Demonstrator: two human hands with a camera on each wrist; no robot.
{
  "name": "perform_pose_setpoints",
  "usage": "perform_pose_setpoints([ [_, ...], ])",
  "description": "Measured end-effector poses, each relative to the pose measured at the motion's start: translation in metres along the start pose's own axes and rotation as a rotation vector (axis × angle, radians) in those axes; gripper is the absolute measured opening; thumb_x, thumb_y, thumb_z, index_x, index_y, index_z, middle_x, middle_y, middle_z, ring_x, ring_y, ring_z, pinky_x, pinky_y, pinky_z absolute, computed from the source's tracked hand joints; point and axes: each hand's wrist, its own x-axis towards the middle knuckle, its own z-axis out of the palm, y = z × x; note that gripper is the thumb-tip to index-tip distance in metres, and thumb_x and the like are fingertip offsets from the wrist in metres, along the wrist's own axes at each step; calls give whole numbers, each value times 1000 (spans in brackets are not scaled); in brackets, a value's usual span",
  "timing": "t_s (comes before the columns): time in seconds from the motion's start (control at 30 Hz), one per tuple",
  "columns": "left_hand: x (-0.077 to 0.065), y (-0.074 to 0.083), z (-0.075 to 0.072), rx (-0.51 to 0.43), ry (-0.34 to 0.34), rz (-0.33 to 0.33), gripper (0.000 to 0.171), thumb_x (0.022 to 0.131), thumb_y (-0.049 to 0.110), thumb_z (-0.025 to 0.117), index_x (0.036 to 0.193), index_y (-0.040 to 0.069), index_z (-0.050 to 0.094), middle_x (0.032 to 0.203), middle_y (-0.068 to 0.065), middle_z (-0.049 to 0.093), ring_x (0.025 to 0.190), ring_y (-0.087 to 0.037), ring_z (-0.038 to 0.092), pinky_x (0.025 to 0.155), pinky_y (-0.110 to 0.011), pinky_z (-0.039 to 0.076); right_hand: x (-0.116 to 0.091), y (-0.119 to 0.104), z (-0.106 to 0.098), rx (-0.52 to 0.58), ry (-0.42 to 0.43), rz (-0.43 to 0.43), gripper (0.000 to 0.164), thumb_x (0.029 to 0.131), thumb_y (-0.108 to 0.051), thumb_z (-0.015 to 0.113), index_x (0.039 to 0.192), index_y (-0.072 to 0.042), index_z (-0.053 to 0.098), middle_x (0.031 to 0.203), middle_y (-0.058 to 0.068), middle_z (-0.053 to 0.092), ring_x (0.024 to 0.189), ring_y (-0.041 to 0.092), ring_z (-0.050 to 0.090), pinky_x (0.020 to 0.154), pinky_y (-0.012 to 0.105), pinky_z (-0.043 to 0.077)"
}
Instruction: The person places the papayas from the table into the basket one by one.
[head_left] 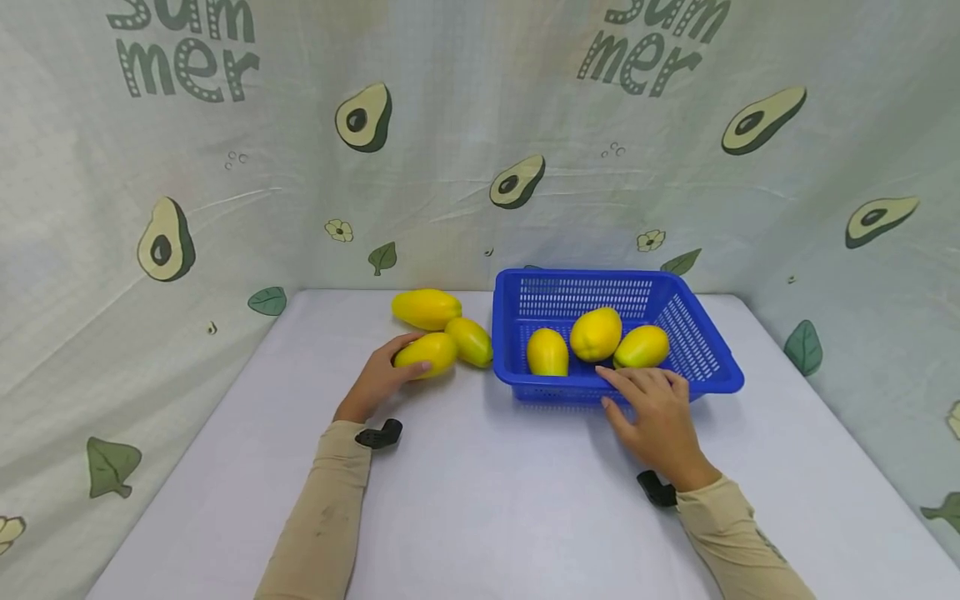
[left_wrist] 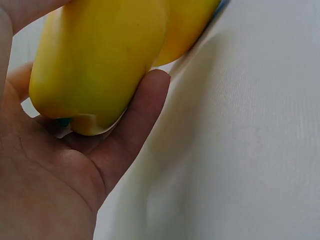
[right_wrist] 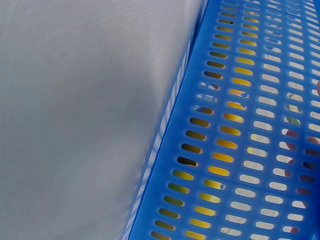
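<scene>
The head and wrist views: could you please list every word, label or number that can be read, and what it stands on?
"sum mer", over two lines: upper left of the pale avocado-print cloth backdrop, top line cut off.
"sum mer" again: upper right of that backdrop, also cut.
No readable text shows on the yellow oval fruits, the blue perforated plastic basket or the black wrist devices.

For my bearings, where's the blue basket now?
In the head view, the blue basket stands right of centre, a loose yellow fruit by its left side and the right hand at its near rim.
</scene>
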Motion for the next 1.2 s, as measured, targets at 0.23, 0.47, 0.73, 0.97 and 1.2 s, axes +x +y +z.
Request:
perform_pose_setpoints([
  [0.23, 3, -1, 4, -52, 23, -8, 75, 83, 56, 76, 147, 28, 49, 145, -4, 48, 124, -30, 45, 109, -52, 34, 0, 0, -3, -6, -1, 1, 45, 85, -22, 72, 129, -14, 68, 111, 11, 68, 105, 35, 57, 94, 59, 30],
  [0.47, 9, 1, 7, -91, 12, -10, 78, 83, 55, 77, 148, 25, 47, 145, -6, 47, 123, -30, 47, 107, -49, 41, -3, -1, -4, -6, -14, 14, 47, 83, -18, 75, 130, -15, 68, 110, 10, 68, 105, 35, 57, 93, 59, 31],
  [0.73, 17, 12, 5, -107, -7, 23, 78, 85, 52, 76, 149, 21, 46, 142, -6, 48, 121, -30, 50, 103, -46, 46, -3, -1, 0, 12, 8, 1, 46, 85, -21, 74, 130, -15, 68, 110, 10, 68, 104, 34, 57, 93, 59, 31],
  [0.97, 23, 21, 3, -145, -12, 32, 77, 85, 49, 78, 149, 20, 46, 140, -8, 47, 118, -31, 53, 97, -43, 51, -1, -2, 1, 11, 19, -3, 45, 84, -21, 73, 129, -15, 68, 110, 10, 68, 103, 34, 56, 92, 58, 31],
  [1.2, 26, 27, 5, -150, -27, 40, 77, 85, 49, 78, 149, 20, 46, 139, -9, 48, 116, -31, 55, 96, -40, 53, -1, -1, 0, 1, 14, -5, 46, 84, -20, 71, 130, -15, 68, 109, 10, 68, 103, 34, 56, 92, 58, 31],
])
